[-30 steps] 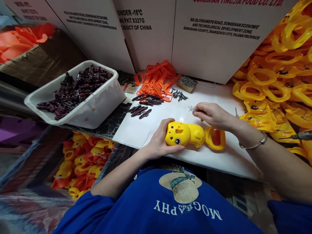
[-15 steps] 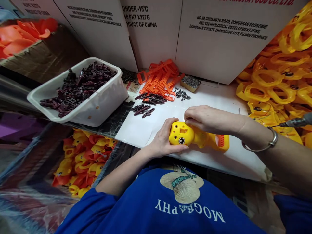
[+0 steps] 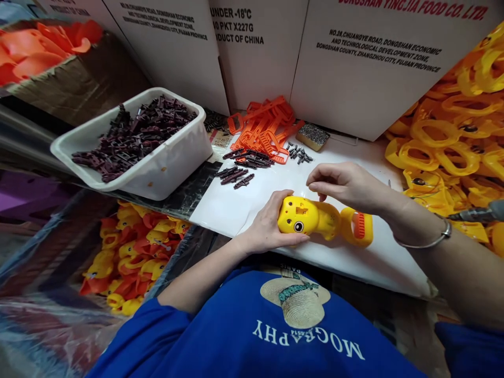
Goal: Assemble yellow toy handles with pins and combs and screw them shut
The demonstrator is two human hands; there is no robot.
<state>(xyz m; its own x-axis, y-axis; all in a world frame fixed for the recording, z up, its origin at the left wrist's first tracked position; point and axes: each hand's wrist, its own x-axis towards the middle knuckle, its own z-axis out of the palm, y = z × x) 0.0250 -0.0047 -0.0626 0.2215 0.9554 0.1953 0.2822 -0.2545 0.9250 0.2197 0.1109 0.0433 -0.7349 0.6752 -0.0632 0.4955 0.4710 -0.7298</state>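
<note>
A yellow duck-shaped toy [image 3: 325, 220] with a round eye, small holes and an orange ribbed grip in its handle lies on the white work surface [image 3: 378, 262]. Wrapped round its head end is my left hand [image 3: 271, 223], thumb along the near side. My right hand [image 3: 340, 184] hovers just above the toy's far side, fingertips pinched together; whatever they hold, if anything, is too small to make out. Behind are dark purple parts [image 3: 244, 180], orange ribbed pieces [image 3: 268, 126] and small dark metal pieces [image 3: 300, 153].
A white bin [image 3: 173, 168] of dark parts stands at the left. A small tin [image 3: 313, 137] of screws sits at the back before cardboard boxes [image 3: 366, 68]. Yellow shells [image 3: 452, 136] and a power driver [image 3: 480, 211] are at the right; duck pieces [image 3: 129, 257] fill a lower-left crate.
My right hand has lifted off the toy's head and moved slightly right, uncovering more of the toy. My left hand keeps its hold. The whole view has shifted a little.
</note>
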